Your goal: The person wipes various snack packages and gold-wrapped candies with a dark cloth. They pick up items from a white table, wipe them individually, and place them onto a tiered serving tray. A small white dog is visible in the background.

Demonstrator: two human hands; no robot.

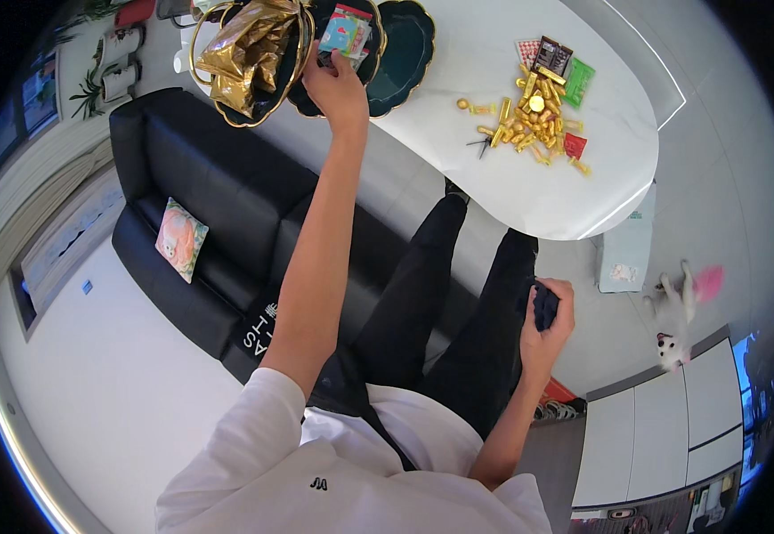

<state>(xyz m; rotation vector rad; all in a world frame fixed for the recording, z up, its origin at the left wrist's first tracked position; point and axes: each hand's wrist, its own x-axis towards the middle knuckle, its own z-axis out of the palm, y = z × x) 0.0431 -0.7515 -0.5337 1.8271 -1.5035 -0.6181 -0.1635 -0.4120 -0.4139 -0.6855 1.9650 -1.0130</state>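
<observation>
At the upper left of the head view, my left hand reaches over a dark green tray with a gold rim, its fingers at several small colourful packets. Whether they grip a packet is hard to tell. Left of it, a crumpled gold foil bag lies on another such tray with a gold handle. To the right is a bare green tray. My right hand is low beside my leg, closed around a dark bunched cloth. A heap of gold-wrapped sweets lies on the white table, away from both hands.
The white table has a rounded edge before my legs. Around the sweets lie a green packet, a dark brown packet and a red packet. A black sofa stands left; a white dog lies on the floor at right.
</observation>
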